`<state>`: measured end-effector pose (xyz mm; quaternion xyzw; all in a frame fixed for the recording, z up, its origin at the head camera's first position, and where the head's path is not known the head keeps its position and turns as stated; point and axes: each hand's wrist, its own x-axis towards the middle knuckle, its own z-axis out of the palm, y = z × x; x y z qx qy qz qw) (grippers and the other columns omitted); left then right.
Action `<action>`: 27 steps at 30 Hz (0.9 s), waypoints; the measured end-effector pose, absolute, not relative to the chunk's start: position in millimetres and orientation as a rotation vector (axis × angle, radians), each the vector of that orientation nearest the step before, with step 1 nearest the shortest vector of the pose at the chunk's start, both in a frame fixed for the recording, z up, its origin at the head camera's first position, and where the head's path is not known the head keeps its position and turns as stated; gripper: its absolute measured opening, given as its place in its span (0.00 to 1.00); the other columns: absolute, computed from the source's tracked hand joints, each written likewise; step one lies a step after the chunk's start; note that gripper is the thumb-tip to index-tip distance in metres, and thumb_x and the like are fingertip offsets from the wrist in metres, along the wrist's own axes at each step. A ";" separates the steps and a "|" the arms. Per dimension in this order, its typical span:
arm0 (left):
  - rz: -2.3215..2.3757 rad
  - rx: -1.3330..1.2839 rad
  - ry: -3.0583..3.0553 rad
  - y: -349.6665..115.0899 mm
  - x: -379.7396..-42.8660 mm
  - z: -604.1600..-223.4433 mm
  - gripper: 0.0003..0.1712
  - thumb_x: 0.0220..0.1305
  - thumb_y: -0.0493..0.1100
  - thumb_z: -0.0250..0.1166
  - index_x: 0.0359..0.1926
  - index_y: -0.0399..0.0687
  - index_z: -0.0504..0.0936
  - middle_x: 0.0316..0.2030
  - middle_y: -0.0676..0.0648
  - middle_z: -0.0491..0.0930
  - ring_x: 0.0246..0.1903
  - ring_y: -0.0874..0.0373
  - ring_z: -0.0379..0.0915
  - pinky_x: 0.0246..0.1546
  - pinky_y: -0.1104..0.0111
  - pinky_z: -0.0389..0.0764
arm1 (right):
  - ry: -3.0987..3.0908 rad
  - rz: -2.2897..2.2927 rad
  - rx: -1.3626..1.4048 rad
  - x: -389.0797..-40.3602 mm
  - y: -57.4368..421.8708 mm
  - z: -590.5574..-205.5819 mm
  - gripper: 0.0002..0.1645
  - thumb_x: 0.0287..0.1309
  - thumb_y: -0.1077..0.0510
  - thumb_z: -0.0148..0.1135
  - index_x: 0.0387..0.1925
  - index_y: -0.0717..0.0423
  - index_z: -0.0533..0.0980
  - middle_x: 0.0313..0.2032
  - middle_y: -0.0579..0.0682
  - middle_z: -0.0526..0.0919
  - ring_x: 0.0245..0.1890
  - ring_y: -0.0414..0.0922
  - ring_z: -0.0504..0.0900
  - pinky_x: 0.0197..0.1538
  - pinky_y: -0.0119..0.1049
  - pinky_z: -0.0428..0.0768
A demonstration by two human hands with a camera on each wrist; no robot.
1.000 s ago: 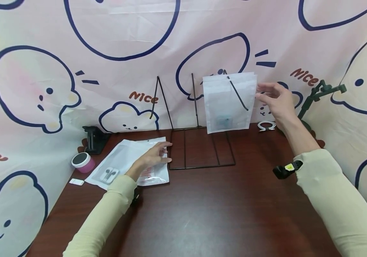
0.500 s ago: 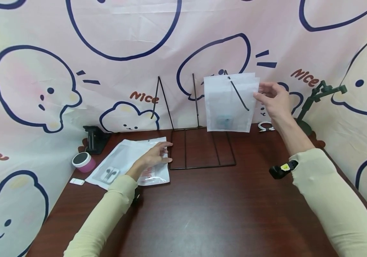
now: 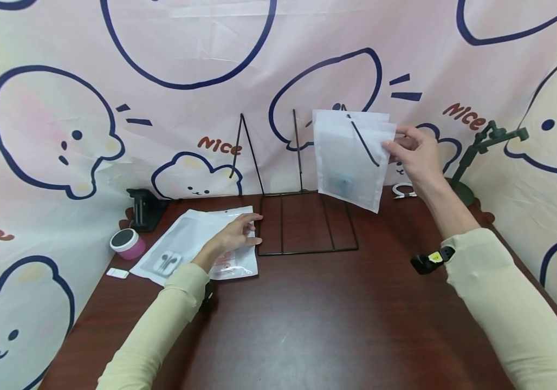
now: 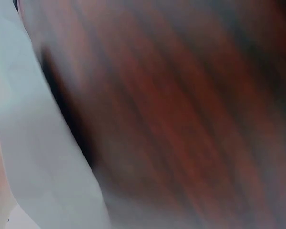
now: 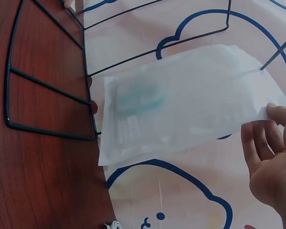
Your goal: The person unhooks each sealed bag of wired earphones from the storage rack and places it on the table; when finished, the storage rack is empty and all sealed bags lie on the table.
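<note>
My right hand [image 3: 417,160] pinches the right edge of a frosted white pouch [image 3: 351,154] between thumb and fingers. This pouch hangs on a hook of a black wire rack [image 3: 308,253]; the hook's rod pokes out in front of it. A teal, blurry item shows through the pouch [image 5: 181,105] near its bottom in the right wrist view. My left hand [image 3: 232,235] rests over white pouches on the table, its fingertips by the rack's left side. One pouch [image 3: 188,233] shows white earphones [image 3: 166,264]. In the left wrist view, the hand is mostly cut off.
Left of the pouches are a pink jar [image 3: 127,245], a small white block [image 3: 117,273] and a black stand [image 3: 144,210]. Beyond my right hand lie a coiled white cable [image 3: 403,190] and a dark green stand [image 3: 466,162]. A printed cloth [image 3: 186,49] covers the wall behind.
My right hand has moved a little left and now pinches the hanging pouch's edge. The pouch has tilted, its lower right corner dropping. The left hand stays in place.
</note>
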<state>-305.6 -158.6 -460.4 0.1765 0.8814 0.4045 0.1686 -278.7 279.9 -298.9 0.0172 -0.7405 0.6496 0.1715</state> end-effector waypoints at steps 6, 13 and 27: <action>1.136 0.507 2.520 -159.1 -305.5 -459.3 0.41 0.67 0.37 0.71 0.78 0.45 0.65 0.67 0.38 0.67 0.60 0.44 0.68 0.68 0.51 0.68 | -2.097 1.810 0.056 -272.3 282.1 -303.6 0.18 0.65 0.59 0.71 0.56 0.52 0.82 0.41 0.41 0.87 0.38 0.40 0.85 0.38 0.27 0.84; 1.146 0.492 2.513 -159.3 -306.2 -460.1 0.42 0.66 0.38 0.72 0.78 0.47 0.65 0.66 0.39 0.68 0.61 0.45 0.68 0.68 0.51 0.68 | -2.115 1.762 0.021 -255.3 290.4 -305.7 0.16 0.65 0.57 0.72 0.53 0.48 0.84 0.46 0.40 0.85 0.40 0.40 0.83 0.38 0.26 0.84; 1.185 0.462 2.491 -159.1 -306.6 -461.4 0.41 0.67 0.37 0.71 0.78 0.50 0.65 0.63 0.41 0.69 0.60 0.47 0.67 0.69 0.52 0.67 | -1.982 1.897 0.050 -215.1 295.5 -313.3 0.17 0.61 0.60 0.75 0.51 0.54 0.86 0.49 0.43 0.83 0.43 0.42 0.81 0.41 0.23 0.83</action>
